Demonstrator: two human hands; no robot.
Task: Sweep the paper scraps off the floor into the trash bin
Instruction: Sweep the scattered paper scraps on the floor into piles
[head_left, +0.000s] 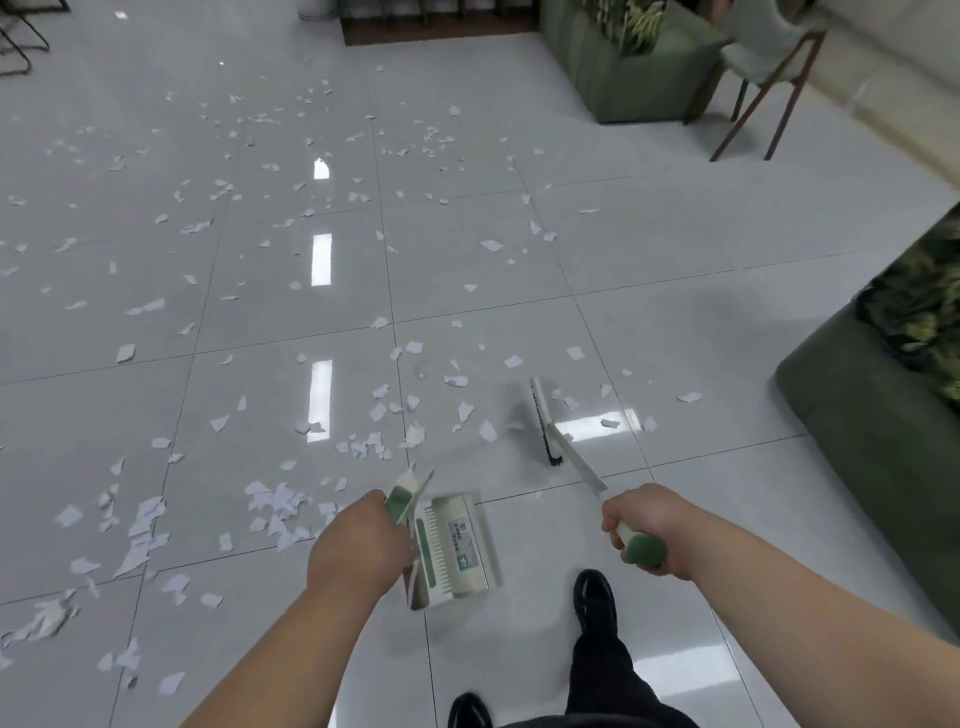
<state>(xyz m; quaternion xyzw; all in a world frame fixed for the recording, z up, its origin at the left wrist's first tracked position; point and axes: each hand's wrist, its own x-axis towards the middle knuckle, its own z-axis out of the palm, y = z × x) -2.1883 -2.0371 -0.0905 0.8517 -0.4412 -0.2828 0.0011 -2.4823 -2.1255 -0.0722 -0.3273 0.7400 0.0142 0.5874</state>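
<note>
Glossy white tiled floor: paper scraps lie scattered, thickest toward its left. Our left hand curls round the dustpan handle; our right hand grips the broom, head low among scraps.

A glossy pale grey tiled floor with thin dark grout lines fills the room, and bright oblong light reflections lie in a row down its middle. At the far right stands a green upholstered sofa beside a wooden-legged chair with a pale seat, with a dark wooden plinth left of them. A dark green upholstered seat bearing a leaf-patterned cushion fills the near right edge, and thin black metal chair legs show at the far left.
</note>
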